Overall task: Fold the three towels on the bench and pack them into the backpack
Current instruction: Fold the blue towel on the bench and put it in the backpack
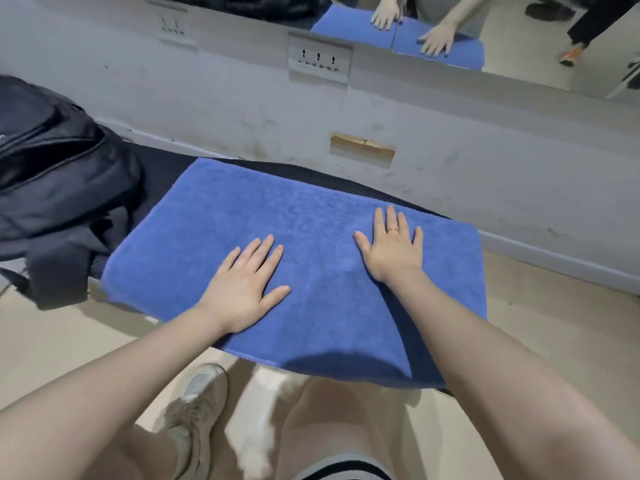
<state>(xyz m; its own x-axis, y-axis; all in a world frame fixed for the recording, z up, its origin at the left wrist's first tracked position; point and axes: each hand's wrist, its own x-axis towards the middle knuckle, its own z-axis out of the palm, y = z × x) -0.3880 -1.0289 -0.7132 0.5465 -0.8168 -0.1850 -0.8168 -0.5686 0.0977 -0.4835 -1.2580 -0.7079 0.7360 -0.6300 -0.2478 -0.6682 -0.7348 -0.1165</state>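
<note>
Both hands, left hand [242, 289] and right hand [393, 249], lie flat and apart, fingers spread, pressing the blue towel [301, 216] onto the worktop [162, 164]. Best to smooth outward so the layers lie even, then fold again toward the backpack [59, 174].

Both hands, left [242, 289] and right [393, 249], lie flat, fingers spread.

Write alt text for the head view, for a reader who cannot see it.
Both hands, left hand and right hand, press flat on a blue towel spread over a dark bench. A black backpack sits at the bench's left end, below a wall mirror.
</note>
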